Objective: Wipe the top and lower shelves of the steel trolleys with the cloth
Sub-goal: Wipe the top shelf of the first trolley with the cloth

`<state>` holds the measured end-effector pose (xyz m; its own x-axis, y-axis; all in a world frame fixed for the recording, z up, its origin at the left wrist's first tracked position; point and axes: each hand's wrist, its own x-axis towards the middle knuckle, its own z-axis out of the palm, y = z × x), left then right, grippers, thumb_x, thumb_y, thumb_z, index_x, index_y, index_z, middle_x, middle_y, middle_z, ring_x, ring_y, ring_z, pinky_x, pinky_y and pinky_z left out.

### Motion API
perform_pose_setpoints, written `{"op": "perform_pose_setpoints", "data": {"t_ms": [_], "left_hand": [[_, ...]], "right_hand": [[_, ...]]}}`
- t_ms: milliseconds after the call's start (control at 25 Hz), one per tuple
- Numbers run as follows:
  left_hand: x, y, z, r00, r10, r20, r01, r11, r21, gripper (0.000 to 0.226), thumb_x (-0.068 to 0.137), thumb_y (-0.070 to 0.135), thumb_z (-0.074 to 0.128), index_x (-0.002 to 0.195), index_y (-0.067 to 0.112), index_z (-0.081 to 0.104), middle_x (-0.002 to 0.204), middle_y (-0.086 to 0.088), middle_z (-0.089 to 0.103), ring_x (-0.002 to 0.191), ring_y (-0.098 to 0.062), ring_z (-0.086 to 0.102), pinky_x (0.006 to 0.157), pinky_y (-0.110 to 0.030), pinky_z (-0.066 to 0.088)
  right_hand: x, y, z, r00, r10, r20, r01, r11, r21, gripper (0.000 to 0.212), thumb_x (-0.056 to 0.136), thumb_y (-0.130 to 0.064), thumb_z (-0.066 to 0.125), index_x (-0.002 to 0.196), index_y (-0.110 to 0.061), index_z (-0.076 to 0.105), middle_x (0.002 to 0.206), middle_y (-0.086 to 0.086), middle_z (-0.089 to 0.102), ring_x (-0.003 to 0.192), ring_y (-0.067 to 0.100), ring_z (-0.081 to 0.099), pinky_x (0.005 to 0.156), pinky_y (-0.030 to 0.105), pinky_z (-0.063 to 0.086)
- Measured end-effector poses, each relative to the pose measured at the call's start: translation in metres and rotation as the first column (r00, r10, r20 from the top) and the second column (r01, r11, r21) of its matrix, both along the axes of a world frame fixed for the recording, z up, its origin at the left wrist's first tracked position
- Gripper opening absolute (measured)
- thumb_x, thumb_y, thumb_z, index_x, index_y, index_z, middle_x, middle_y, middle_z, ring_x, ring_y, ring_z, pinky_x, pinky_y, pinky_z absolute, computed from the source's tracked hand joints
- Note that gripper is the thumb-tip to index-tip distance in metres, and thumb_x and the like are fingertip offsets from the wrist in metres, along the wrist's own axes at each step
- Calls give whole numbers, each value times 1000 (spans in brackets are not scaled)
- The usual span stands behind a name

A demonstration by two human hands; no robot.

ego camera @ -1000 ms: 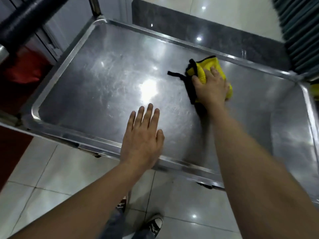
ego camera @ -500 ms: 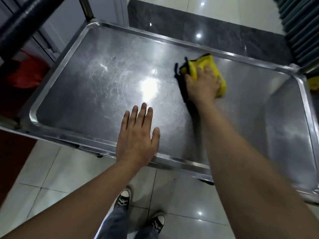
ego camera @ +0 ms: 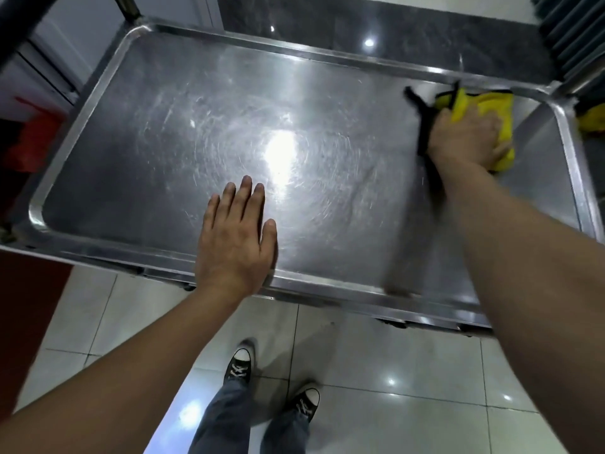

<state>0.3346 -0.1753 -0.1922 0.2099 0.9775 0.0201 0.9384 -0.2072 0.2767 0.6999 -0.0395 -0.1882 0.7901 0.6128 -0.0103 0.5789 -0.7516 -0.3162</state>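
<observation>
Top shelf wipe, far right corner
right hand [ego camera: 465,139] presses yellow cloth [ego camera: 491,106] on trolley shelf [ego camera: 163,132]; left hand [ego camera: 235,237] flat, fingers straight, holding nothing

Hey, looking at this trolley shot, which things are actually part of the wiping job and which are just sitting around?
Part of the job:
- yellow cloth, black-edged, under the right hand
- steel trolley top shelf
- left hand, flat on the shelf by the near rim

Just there:
- red object on the floor to the left
- yellow thing past the right rim, unclear what
</observation>
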Motion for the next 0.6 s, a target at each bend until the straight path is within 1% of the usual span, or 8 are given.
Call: {"op": "perform_pose_setpoints", "data": {"t_ms": [40, 120, 160, 240, 320, 400, 480, 600], "left_hand": [[3, -1, 0, 1000, -3, -3, 3, 1000, -4, 65, 101, 45, 18, 159, 17, 26, 167, -5, 21, 155, -25, 17, 127, -46, 9], [8, -3, 0, 1000, -7, -8, 7, 1000, -9, 65, 101, 45, 17, 159, 16, 25, 167, -6, 20, 155, -25, 16, 127, -46, 8], [9, -3, 0, 1000, -8, -12, 8, 1000, -11, 65, 102, 45, 17, 159, 16, 25, 167, -6, 20, 155, -26, 16, 127, -46, 8], [9, -3, 1, 1000, -11, -15, 11, 1000, -11, 64, 102, 45, 18, 159, 16, 25, 167, -6, 20, 155, -26, 16, 127, -46, 9], [8, -3, 1, 1000, -13, -3, 13, 1000, -11, 63, 101, 43, 21, 158, 15, 28, 167, -7, 22, 154, -26, 18, 127, -46, 10], [6, -4, 2, 1000, -12, 8, 12, 1000, -21, 62, 101, 41, 25, 156, 13, 33, 165, -9, 26, 153, -28, 20, 126, -47, 12], [7, -3, 9, 1000, 11, -13, -12, 999, -51, 61, 99, 42, 29, 151, 10, 39, 162, -14, 33, 150, -33, 27, 124, -50, 18], [42, 2, 21, 988, 138, -74, -141, 989, -39, 59, 96, 42, 32, 136, 2, 50, 149, -25, 43, 132, -45, 44, 111, -57, 34]], "right_hand": [[11, -13, 2, 998, -55, -12, 55, 998, 5, 65, 94, -58, 33, 150, -25, 42, 163, 12, 27, 153, 27, 18, 121, 59, 5], [-5, -35, 3, 1000, -24, 8, 24, 999, 25, 63, 94, -55, 36, 149, -25, 43, 162, 12, 29, 152, 27, 20, 122, 58, 4], [-26, -49, 1, 998, 47, 32, -48, 998, 41, 62, 94, -54, 39, 148, -24, 45, 161, 12, 31, 151, 27, 23, 122, 56, 5], [-89, -84, -4, 960, 270, 76, -275, 959, 67, 59, 92, -54, 44, 144, -25, 51, 158, 13, 37, 148, 27, 31, 123, 52, 8], [-157, -128, -8, 857, 505, 101, -514, 851, 109, 57, 88, -54, 50, 138, -28, 58, 153, 13, 45, 144, 29, 38, 122, 51, 13], [-202, -169, -12, 755, 646, 111, -656, 742, 138, 56, 86, -55, 52, 138, -33, 59, 153, 8, 47, 143, 26, 39, 122, 52, 14], [-203, -197, -11, 746, 658, 101, -665, 733, 141, 55, 87, -55, 53, 138, -36, 57, 155, 3, 44, 146, 20, 36, 123, 50, 14], [-166, -225, -9, 852, 516, 85, -523, 842, 131, 54, 89, -52, 54, 140, -36, 56, 157, 2, 42, 148, 18, 32, 124, 49, 12]]}}
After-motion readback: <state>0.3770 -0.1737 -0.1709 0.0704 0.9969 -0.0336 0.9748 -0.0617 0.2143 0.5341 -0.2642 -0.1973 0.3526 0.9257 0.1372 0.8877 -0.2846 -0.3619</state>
